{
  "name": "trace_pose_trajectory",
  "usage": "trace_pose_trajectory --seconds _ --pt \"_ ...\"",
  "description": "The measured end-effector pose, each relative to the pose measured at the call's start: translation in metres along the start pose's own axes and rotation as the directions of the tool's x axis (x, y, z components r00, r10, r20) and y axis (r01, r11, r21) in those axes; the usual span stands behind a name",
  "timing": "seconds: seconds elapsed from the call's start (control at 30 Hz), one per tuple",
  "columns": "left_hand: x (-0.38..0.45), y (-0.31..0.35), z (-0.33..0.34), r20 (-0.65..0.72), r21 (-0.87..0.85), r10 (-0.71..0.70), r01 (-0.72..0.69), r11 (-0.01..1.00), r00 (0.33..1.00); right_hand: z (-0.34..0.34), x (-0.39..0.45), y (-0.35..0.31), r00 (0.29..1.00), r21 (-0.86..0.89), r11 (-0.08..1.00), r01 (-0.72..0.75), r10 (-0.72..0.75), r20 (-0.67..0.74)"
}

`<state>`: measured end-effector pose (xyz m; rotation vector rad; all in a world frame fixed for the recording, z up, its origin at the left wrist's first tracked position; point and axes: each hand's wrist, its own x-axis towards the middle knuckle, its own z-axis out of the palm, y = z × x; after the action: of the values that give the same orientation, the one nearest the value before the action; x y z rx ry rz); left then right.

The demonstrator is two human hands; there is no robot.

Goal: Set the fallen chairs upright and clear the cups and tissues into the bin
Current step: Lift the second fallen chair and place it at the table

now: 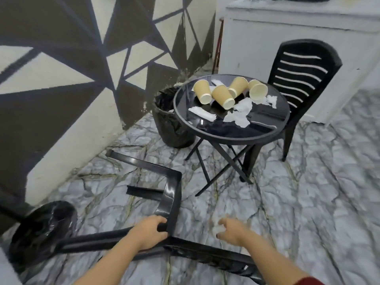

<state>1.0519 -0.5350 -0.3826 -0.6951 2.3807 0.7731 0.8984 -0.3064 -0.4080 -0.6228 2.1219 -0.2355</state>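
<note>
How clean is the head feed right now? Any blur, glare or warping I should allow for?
Head view: the right hand is motion-blurred, so what it holds is unclear; the left hand gripping the fallen black plastic chair is sharper; the round black glass table shows pale reflections; wide-angle distortion bends the frame edges.

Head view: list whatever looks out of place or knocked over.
A black chair lies on its side on the floor, the left hand gripping its frame. Four paper cups lie tipped over on the round table among crumpled tissues. The right hand is blurred.
</note>
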Motion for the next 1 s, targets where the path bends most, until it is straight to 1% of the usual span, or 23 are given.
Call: trace_pose_trajectory --seconds 0.1,0.2,0.27,0.37,0.43,0.5,0.67,0.73,0.8,0.9,1.0 --pt "0.026 -0.005 0.006 0.094 0.020 0.045 -0.047 0.999 0.995 0.010 0.010 0.020 0.996 0.084 0.992 -0.090 0.091 -0.008" --pt "0.057 -0.013 0.018 0.168 0.062 0.050 -0.061 0.996 0.985 0.026 0.027 0.042 0.985 0.142 0.975 -0.170 0.167 0.032" --pt "0.080 -0.017 0.033 0.224 0.084 0.041 -0.061 0.995 0.974 0.043 0.041 0.059 0.980 0.183 0.963 -0.197 0.188 0.068" --pt "0.116 -0.021 0.071 0.288 0.115 0.059 -0.096 0.989 0.956 0.072 0.067 0.088 0.977 0.166 0.965 -0.203 0.188 0.105" --pt "0.140 -0.022 0.101 0.328 0.105 0.091 -0.132 0.986 0.940 0.090 0.087 0.108 0.977 0.158 0.968 -0.196 0.178 0.121" --pt "0.163 -0.021 0.133 0.365 0.102 0.130 -0.179 0.979 0.922 0.104 0.106 0.129 0.983 0.166 0.972 -0.167 0.151 0.108" --pt "0.213 -0.011 0.200 0.354 0.120 0.207 -0.263 0.957 0.912 0.132 0.143 0.172 0.992 0.182 0.978 -0.105 0.090 0.090" --pt "0.227 -0.005 0.221 0.405 0.073 0.222 -0.273 0.959 0.887 0.142 0.151 0.184 0.994 0.157 0.986 -0.064 0.050 0.094" --pt "0.236 0.001 0.237 0.438 0.022 0.249 -0.288 0.957 0.864 0.151 0.155 0.193 0.998 0.128 0.992 -0.018 0.011 0.057" --pt "0.242 0.010 0.252 0.405 -0.055 0.265 -0.266 0.962 0.875 0.158 0.157 0.199 0.999 0.144 0.989 0.020 -0.016 -0.034" --pt "0.243 0.015 0.255 0.411 -0.125 0.293 -0.265 0.956 0.863 0.160 0.157 0.200 0.997 0.162 0.986 0.032 -0.021 -0.068"
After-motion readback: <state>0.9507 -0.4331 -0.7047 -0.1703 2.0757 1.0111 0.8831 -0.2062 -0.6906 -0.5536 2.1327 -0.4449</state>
